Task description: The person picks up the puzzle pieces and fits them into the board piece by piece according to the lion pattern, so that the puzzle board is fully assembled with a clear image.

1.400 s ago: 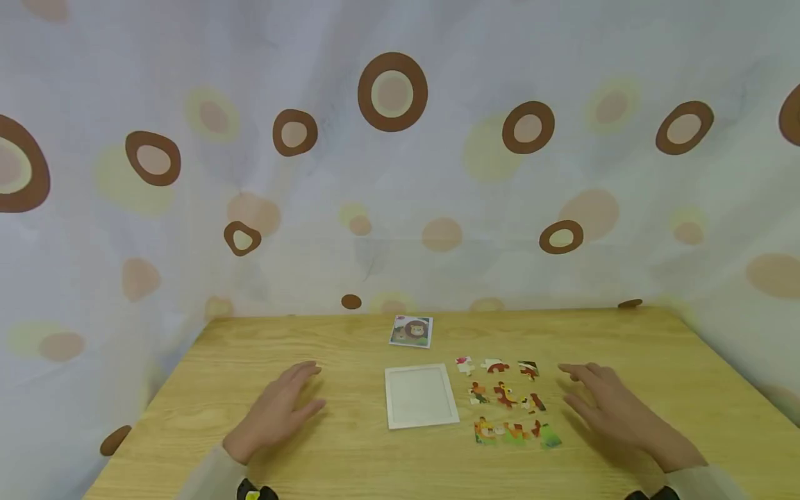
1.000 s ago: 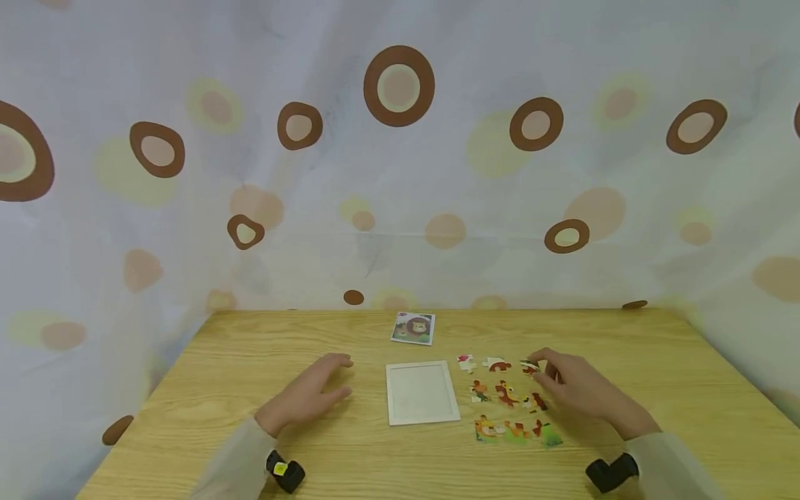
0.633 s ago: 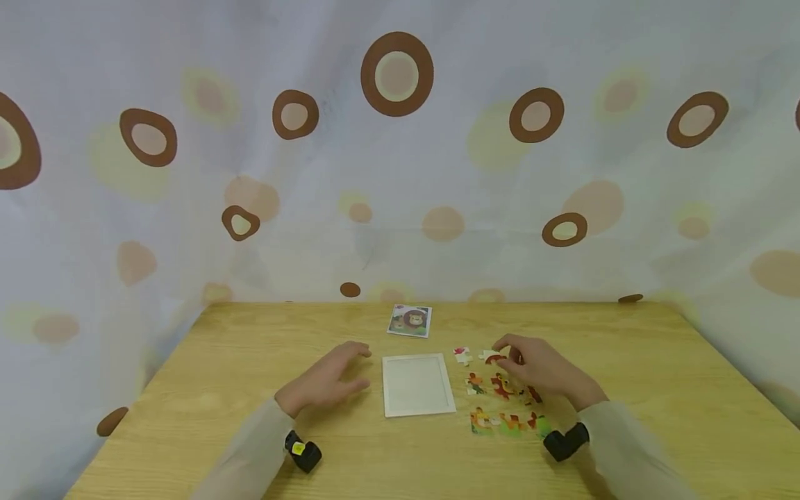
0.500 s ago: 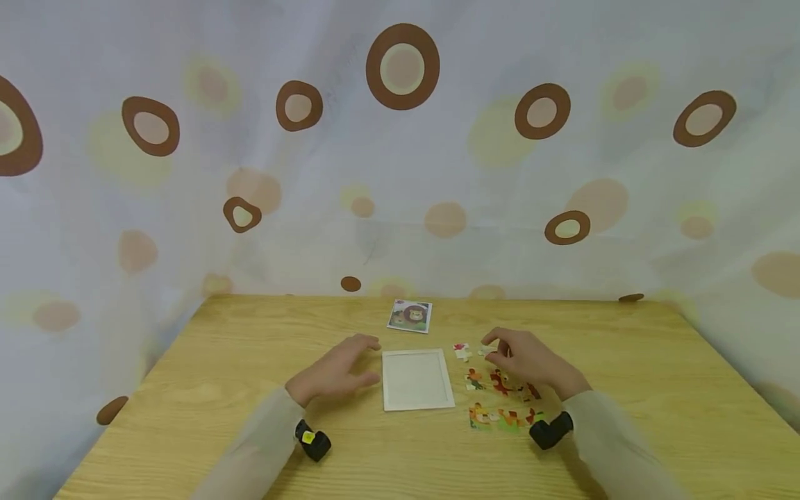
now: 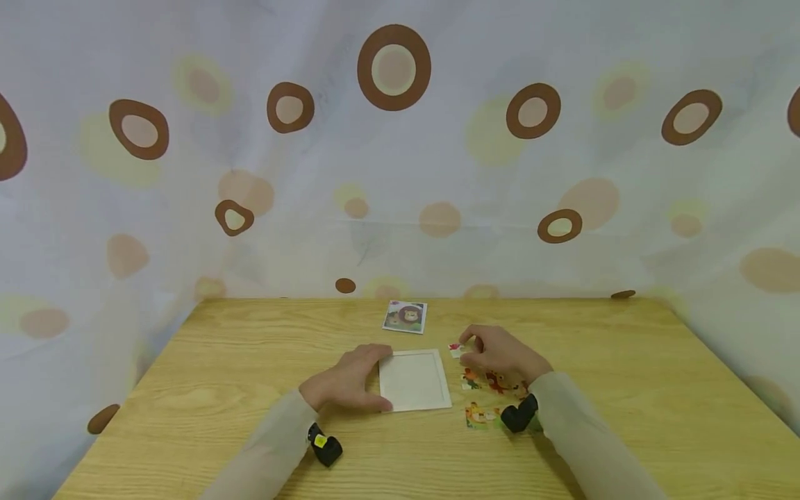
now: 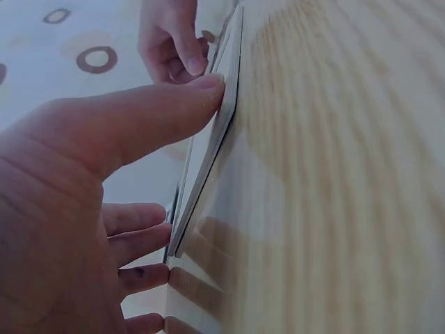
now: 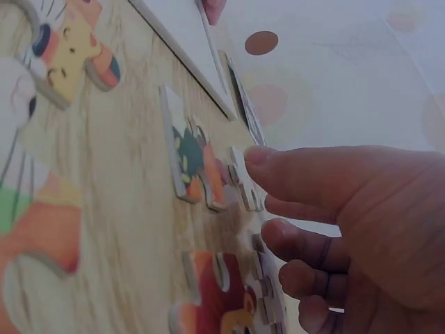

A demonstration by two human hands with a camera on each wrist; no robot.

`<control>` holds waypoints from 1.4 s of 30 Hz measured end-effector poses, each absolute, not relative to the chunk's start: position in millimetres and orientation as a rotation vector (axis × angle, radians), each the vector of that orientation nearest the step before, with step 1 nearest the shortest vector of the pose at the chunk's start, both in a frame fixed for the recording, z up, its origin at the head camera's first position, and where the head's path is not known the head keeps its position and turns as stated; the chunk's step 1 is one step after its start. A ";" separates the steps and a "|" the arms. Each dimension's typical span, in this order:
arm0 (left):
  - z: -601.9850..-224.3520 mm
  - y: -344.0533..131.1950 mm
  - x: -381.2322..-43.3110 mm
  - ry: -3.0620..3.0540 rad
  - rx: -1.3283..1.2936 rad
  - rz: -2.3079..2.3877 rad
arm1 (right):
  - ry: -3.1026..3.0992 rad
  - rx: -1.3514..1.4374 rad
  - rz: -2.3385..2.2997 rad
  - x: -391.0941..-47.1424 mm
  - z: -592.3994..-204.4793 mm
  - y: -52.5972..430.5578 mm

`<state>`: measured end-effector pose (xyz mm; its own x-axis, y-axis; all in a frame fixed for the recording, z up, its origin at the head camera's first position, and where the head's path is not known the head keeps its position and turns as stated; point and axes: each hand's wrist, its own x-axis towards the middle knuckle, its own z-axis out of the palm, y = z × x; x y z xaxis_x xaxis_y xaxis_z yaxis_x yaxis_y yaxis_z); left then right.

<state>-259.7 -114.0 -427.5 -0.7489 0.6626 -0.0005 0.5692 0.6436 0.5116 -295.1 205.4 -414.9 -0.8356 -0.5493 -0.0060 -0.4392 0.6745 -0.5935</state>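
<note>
Pinching opposite edges should suit the pink-and-white jigsaw piece (image 5: 455, 351), two o'clock from the white frame (image 5: 443, 380); right hand (image 5: 500, 350), grip impossible to tell; left hand (image 5: 350, 378) unclenched.

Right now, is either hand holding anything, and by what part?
No hold can be confirmed. The left hand spans the left side of the white frame; the right hand is at the right edge of a pink-marked puzzle piece.

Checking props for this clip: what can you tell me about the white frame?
The frame is white, thin and squarish, with a raised rim around a bare, pale panel; board or wood, I cannot tell. It lies flat on the table. The left hand spans its left side, the thumb over the near corner and apparently touching it.
</note>
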 end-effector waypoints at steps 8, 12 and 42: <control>-428.7 -114.8 -261.8 2.669 1.029 0.750 | 2.683 -0.765 -0.903 -304.8 -419.8 202.5; -431.2 -115.2 -261.8 2.655 0.993 0.799 | 2.669 -0.675 -0.901 -308.3 -419.0 201.6; -448.9 -119.6 -259.1 2.735 0.926 0.922 | 2.663 -0.648 -1.186 -299.6 -419.6 149.6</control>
<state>-259.1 -119.6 -448.9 -0.8078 0.5832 0.0857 0.5160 0.6293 0.5811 -299.6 149.6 -419.6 -0.8944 -0.4461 0.0330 -0.3228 0.5928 -0.7378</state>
